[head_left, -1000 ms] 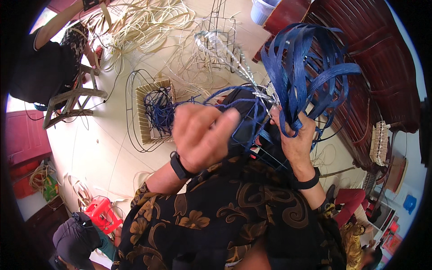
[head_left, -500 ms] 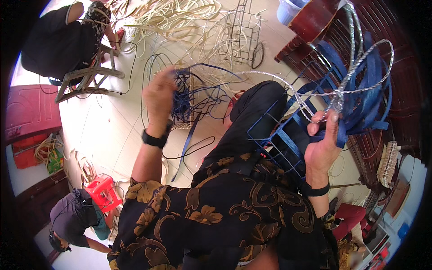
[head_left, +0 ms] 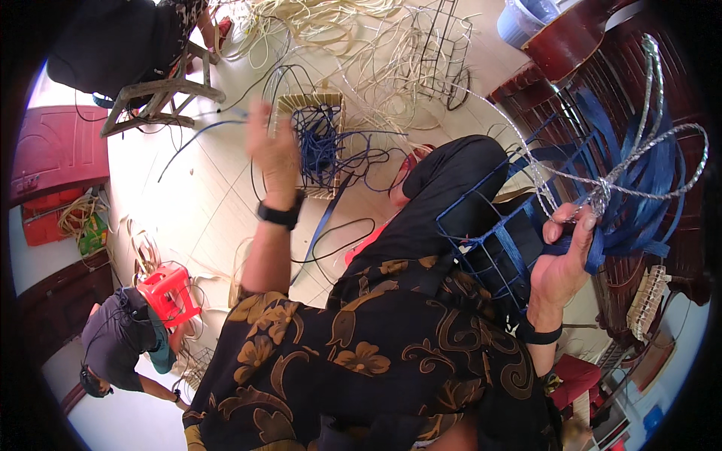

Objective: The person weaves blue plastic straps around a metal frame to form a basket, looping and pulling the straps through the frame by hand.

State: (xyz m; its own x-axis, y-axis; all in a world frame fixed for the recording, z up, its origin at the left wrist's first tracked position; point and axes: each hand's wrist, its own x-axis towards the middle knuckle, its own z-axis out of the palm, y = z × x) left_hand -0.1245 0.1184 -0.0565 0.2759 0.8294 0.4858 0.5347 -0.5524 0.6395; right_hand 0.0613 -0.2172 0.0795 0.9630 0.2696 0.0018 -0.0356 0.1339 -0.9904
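My left hand (head_left: 274, 156), its fingertips blurred by motion, is raised beside a rectangular cream basket (head_left: 284, 105) that holds a tangle of dark blue cord (head_left: 317, 143). A thin blue cord (head_left: 197, 137) trails to the left from its closed fingers. My right hand (head_left: 560, 267) is closed, thumb and fingers pinching silver twisted cord (head_left: 602, 192) where it crosses and loops. Wide blue strips (head_left: 639, 195) fan out just beyond that hand. Against my right leg leans an open wire frame (head_left: 477, 242), partly wrapped in blue.
A dark red slatted wooden bench (head_left: 665, 83) stands at the right, near a pale blue bucket (head_left: 519, 26). Cream strips (head_left: 316, 22) and a bare wire frame (head_left: 444, 45) lie on the floor ahead. Two people are at left, near a wooden stool (head_left: 162, 90) and a red stool (head_left: 169, 289).
The view has shifted, moving most things rightward in the picture. My left hand has moved off the basket's tangle, and a blue cord now trails left from it. The right hand keeps its pinch.
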